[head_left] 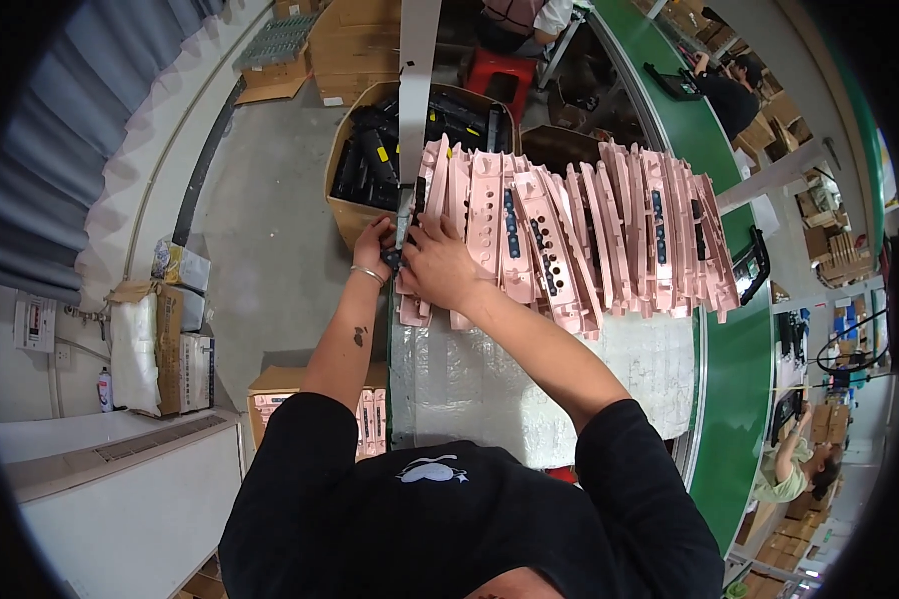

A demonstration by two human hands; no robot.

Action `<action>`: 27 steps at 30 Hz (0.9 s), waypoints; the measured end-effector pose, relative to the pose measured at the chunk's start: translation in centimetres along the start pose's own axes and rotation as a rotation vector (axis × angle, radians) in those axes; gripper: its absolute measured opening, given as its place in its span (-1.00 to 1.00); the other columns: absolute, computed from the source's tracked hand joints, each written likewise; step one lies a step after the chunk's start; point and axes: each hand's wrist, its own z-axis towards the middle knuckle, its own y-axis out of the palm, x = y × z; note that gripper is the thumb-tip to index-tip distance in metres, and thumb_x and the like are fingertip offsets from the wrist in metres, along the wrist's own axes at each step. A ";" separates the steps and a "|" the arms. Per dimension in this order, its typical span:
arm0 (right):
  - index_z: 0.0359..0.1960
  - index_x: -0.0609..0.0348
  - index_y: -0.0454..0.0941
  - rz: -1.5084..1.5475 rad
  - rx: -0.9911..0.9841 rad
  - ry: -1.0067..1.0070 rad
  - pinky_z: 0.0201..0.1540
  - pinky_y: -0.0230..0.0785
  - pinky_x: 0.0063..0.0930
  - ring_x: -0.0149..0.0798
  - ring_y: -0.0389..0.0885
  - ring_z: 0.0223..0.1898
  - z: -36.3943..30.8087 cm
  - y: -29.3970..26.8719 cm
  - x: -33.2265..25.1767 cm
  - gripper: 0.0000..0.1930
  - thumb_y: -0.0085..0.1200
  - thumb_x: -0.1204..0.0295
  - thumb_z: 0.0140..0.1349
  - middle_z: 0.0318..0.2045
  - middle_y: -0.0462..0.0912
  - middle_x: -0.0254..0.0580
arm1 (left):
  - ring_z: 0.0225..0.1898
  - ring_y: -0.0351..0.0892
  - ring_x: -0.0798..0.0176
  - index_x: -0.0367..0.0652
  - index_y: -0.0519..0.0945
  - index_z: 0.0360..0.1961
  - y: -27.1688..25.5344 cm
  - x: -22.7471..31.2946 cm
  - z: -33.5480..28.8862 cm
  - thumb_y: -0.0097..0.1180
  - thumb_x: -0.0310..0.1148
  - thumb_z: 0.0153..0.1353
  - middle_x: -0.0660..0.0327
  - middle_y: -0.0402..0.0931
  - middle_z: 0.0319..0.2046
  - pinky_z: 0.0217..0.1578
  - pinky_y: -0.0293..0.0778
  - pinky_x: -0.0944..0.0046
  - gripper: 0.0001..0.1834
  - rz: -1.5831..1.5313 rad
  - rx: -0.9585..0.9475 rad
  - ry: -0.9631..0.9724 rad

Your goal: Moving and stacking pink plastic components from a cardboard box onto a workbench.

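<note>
A long row of pink plastic panels [484, 215] stands on edge, closely packed, several with dark blue or black pieces along them. At the row's left end, my right hand [440, 265] has its fingers bent over a pink panel, gripping it. Just left of it, my left hand [373, 250], with a bracelet at the wrist, is closed on a small black part [392, 259] beside the table's left edge. The exact shape of that part is hidden by the fingers.
A carton of black plastic parts [370, 165] stands beyond my hands, behind a metal post [417, 90]. Bubble-wrapped padding [529, 384] covers the table before me. Right is a green conveyor [724, 399]; below left, a carton of pink panels [270, 384]. People sit farther off.
</note>
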 end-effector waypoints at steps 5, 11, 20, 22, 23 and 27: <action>-0.23 0.14 0.50 -0.005 0.048 -0.095 0.19 -0.05 -0.11 -0.06 0.20 0.13 0.9 0.0 -0.1 -0.65 0.02 0.25 -0.05 -0.08 0.43 -0.11 | -0.65 0.21 0.46 -0.12 0.47 -0.17 1.3 0.7 0.4 0.04 -0.43 0.08 0.33 0.43 -0.53 -0.65 0.17 0.52 -0.76 -0.152 0.036 -0.032; -0.16 0.12 0.49 0.052 0.000 -0.041 0.21 -0.09 -0.09 -0.06 0.21 0.14 2.1 1.7 0.3 -0.61 -0.02 0.17 0.02 -0.05 0.42 -0.11 | -0.80 0.10 0.57 -0.09 0.47 -0.12 -1.5 1.4 -4.2 -0.03 -0.30 0.15 0.39 0.36 -0.61 -0.81 -0.03 0.54 -0.73 0.347 0.030 -0.069; -0.18 0.04 0.53 -0.118 -0.242 0.075 0.19 -0.23 0.10 -0.07 0.03 0.21 5.6 0.8 2.9 -0.56 -0.15 0.01 0.08 0.06 0.31 -0.15 | -0.34 0.55 0.05 -0.13 -0.01 0.23 -2.5 -2.1 -12.5 0.47 -0.32 -0.47 0.10 0.52 -0.33 -0.33 0.45 0.20 0.18 1.241 -0.337 0.699; -0.24 0.03 0.56 -0.138 -0.424 0.058 0.18 -0.20 0.08 -0.11 0.06 0.19 5.7 -0.4 3.0 -0.60 -0.13 0.06 0.07 0.05 0.32 -0.18 | -0.22 0.51 -0.12 -0.16 0.07 0.18 -0.8 -2.9 -12.7 0.43 -0.31 -0.39 -0.03 0.51 -0.27 -0.25 0.43 0.09 0.05 1.225 -0.249 0.577; -0.24 0.03 0.56 -0.142 -0.424 0.057 0.18 -0.20 0.08 -0.11 0.06 0.19 5.7 -0.6 3.4 -0.60 -0.13 0.06 0.07 0.05 0.32 -0.18 | -0.23 0.50 -0.11 -0.18 0.14 0.12 -0.6 -3.6 -12.0 0.39 -0.31 -0.34 -0.03 0.51 -0.29 -0.25 0.43 0.08 -0.06 1.229 -0.232 0.561; -0.27 0.04 0.57 0.006 -0.414 0.019 0.19 -0.14 -0.02 -0.15 0.13 0.16 5.5 -1.1 4.7 -0.67 -0.07 0.15 0.01 0.03 0.34 -0.21 | -0.28 0.50 -0.08 -0.20 0.35 -0.10 -1.6 -5.3 -8.2 0.27 -0.32 -0.19 -0.02 0.52 -0.35 -0.27 0.43 0.09 -0.43 1.464 -0.321 0.608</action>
